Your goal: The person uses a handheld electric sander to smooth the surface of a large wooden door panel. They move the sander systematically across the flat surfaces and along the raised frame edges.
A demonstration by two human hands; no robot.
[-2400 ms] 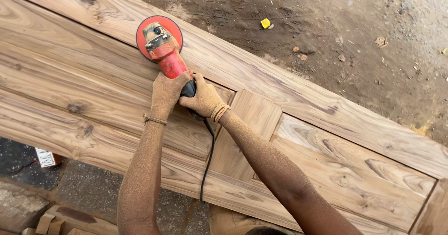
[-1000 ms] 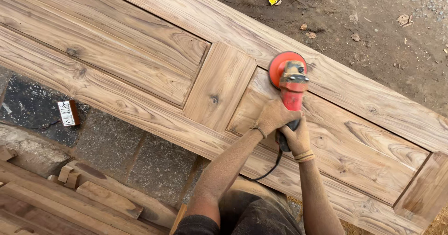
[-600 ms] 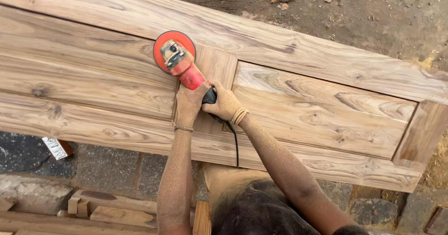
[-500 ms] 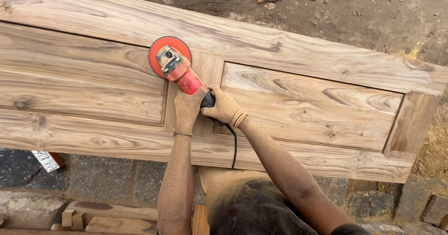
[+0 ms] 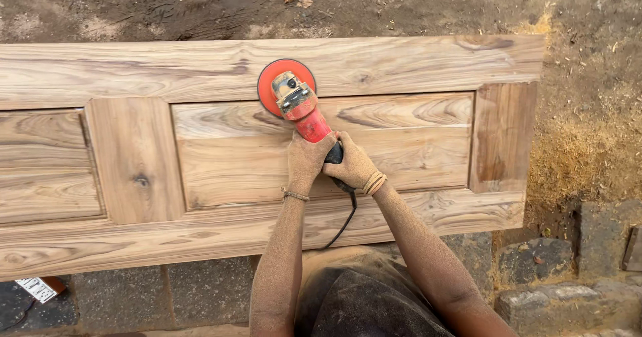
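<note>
Both hands — left hand [image 5: 304, 163] and right hand [image 5: 352, 166] — are closed around the red handheld disc sander [image 5: 297, 103], its round pad flat on the panelled light wooden door [image 5: 200, 156]; bare dirt ground [image 5: 167, 6] lies beyond.

Your work surface is a panelled wooden door [image 5: 200, 156] lying flat, pale grain, propped over dark stone blocks [image 5: 548, 270] at the near edge. On it rests the red disc sander [image 5: 294, 99], its pad on the upper rail and right panel. Beyond lies bare dirt ground [image 5: 167, 6] with sawdust [image 5: 582, 150] heaped just right of the door.
</note>
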